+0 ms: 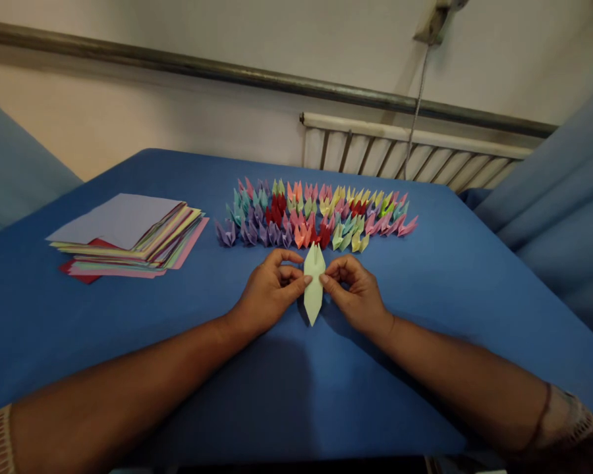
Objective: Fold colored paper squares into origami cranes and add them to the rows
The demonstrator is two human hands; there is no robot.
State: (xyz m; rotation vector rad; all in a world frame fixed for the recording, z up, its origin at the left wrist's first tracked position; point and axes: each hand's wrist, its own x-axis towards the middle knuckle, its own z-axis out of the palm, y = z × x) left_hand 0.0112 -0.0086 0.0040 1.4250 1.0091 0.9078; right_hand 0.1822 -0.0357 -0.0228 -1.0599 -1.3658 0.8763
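Observation:
A pale green folded paper [314,293], long and narrow, is held between my two hands just above the blue table. Its lower end comes to a point toward me, and the far end splits into two narrow tips. My left hand [274,286] pinches its left edge with thumb and fingers. On the opposite edge, my right hand [354,289] pinches it in the same way. Just beyond the fingertips stand rows of small folded paper cranes [304,230] in purple, red, pink, green, yellow and blue.
A stack of coloured square paper sheets [123,220] lies on the left of the blue tablecloth [217,408]. Behind the table are a wall pipe [202,66] and a white radiator [375,155]. Blue curtains [558,178] hang at both sides.

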